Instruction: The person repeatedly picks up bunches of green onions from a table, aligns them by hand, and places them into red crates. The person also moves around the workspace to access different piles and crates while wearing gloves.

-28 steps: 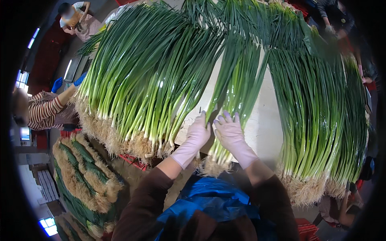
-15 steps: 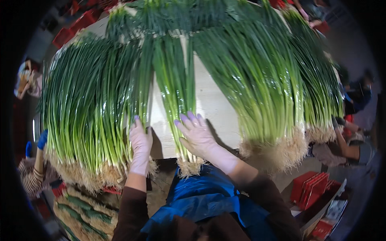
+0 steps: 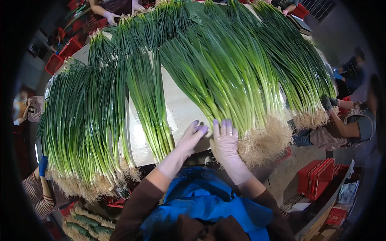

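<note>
Green onions (image 3: 225,80): long bunches fanned over pale table (image 3: 183,108), centre frame, roots toward lower edge.
Left hand (image 3: 193,136): gloved, fingers loosely spread, holding nothing, on table beside bunch.
Right hand (image 3: 225,142): gloved, flat and wide, touching roots.
Red crates (image 3: 317,176): lower right, stacked, contents unclear.

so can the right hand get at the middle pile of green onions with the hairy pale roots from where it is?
Probably yes: the right hand already rests against the middle pile of green onions by its roots, nothing between them.
</note>
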Tool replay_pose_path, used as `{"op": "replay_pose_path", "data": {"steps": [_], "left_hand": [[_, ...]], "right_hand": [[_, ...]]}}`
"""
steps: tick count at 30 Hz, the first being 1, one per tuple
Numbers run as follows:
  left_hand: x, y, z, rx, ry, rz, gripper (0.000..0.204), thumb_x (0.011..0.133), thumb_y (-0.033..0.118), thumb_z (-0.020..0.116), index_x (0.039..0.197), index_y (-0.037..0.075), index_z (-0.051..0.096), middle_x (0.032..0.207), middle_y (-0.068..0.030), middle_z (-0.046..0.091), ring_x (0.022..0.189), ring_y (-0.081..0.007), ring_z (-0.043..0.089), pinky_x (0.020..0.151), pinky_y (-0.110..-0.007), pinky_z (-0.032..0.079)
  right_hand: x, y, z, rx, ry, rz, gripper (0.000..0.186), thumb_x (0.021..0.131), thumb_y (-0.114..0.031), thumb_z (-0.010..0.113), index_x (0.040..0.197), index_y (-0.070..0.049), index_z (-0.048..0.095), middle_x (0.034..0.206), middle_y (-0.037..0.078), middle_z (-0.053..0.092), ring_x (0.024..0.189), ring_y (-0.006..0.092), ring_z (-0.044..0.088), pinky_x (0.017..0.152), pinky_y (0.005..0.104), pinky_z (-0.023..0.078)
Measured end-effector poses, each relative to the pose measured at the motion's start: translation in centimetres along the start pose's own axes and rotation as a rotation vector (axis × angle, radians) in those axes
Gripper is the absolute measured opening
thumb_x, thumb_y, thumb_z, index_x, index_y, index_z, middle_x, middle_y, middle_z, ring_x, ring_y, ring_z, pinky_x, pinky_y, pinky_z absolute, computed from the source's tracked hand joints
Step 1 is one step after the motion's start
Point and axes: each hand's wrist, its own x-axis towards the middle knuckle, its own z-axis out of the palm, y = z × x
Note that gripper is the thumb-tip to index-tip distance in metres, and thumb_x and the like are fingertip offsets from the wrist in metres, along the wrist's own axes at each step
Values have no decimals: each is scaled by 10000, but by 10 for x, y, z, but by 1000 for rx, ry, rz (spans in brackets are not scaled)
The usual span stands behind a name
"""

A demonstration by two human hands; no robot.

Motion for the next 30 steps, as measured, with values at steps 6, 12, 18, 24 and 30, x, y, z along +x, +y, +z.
{"op": "replay_pose_path", "data": {"steps": [6, 12, 18, 24, 30], "left_hand": [[27, 6, 53, -340, 101, -70, 715, 834, 326, 699, 1352, -11, 339, 1214, -200, 522, 1108, -266, 527, 939, -383, 442], [48, -7, 34, -209, 82, 0, 464, 790, 126, 633, 1198, -31, 477, 1039, -143, 594, 952, -226, 562, 873, -360, 462], [64, -35, 22, -431, 70, -3, 406, 791, 190, 637, 1126, -27, 561, 1031, -133, 610, 955, -234, 560, 902, -332, 442], [-11, 6, -34, -321, 54, -185, 527, 812, 392, 696, 1148, 10, 557, 972, -128, 603, 942, -207, 564, 861, -338, 467], [-40, 27, -58, -271, 53, -173, 513, 760, 384, 734, 1084, -1, 638, 1125, -159, 612, 1067, -242, 556, 964, -364, 414]], "right_hand": [[-6, -7, -3, 92, 25, -66, 712, 738, -223, 623, 1342, 53, 369, 1332, 262, 410, 1231, 395, 394, 999, 539, 288], [-12, 21, -28, 362, 172, -28, 737, 726, -236, 690, 1319, 58, 368, 1289, 233, 437, 1210, 376, 410, 954, 475, 385], [5, -3, -11, 144, -4, 155, 805, 734, -231, 670, 1376, 50, 275, 1214, 226, 480, 1060, 348, 510, 857, 459, 415], [-11, -71, 30, 562, -36, -146, 826, 771, -180, 619, 1412, 77, 165, 1099, 269, 546, 971, 436, 536, 846, 482, 447], [10, -37, -20, 809, -148, -4, 511, 849, -202, 589, 1267, 63, 463, 988, 255, 619, 906, 401, 600, 844, 460, 470]]}}
